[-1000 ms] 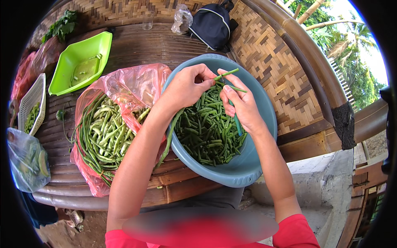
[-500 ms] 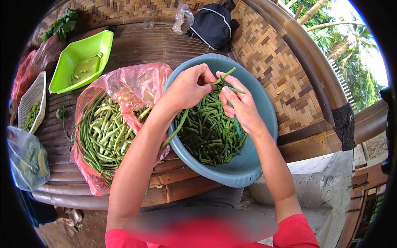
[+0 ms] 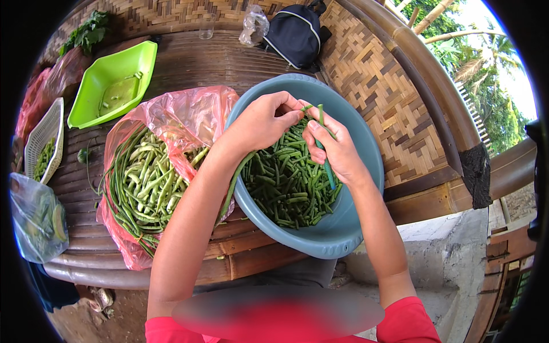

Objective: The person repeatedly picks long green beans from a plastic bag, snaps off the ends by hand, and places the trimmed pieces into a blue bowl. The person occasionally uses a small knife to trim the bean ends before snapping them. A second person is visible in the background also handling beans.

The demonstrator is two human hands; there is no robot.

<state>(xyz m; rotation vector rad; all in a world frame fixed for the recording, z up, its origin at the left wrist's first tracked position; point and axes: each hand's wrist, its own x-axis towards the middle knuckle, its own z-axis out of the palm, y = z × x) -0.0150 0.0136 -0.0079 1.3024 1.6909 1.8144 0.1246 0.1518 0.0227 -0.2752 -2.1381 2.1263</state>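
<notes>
My left hand (image 3: 264,121) is closed in a pinch on a long green bean (image 3: 233,184), whose tail trails under my left wrist and over the basin's edge. Against it, my right hand (image 3: 336,147) is closed round a small knife with a teal handle (image 3: 329,175); the blade is mostly hidden by the fingers. A bean piece (image 3: 321,113) stands up by my right fingertips. Both hands are above a blue-grey basin (image 3: 369,166) with many short-cut green beans (image 3: 289,197) in it. Left of it, an open pink plastic bag (image 3: 200,114) holds uncut long beans (image 3: 146,177).
On the bamboo table (image 3: 189,54) are a green tub (image 3: 146,63) with a few scraps, a white basket (image 3: 57,123) of green pieces and a clear bag (image 3: 37,220) of vegetables. A drinking glass (image 3: 206,27) and black backpack (image 3: 293,37) stand at the back. A woven wall (image 3: 389,97) rises right.
The bean at my fingertips has shifted: its end now points up by my right fingers instead of slanting right. The bean's tail hangs lower along my left forearm. Both hands stay over the basin.
</notes>
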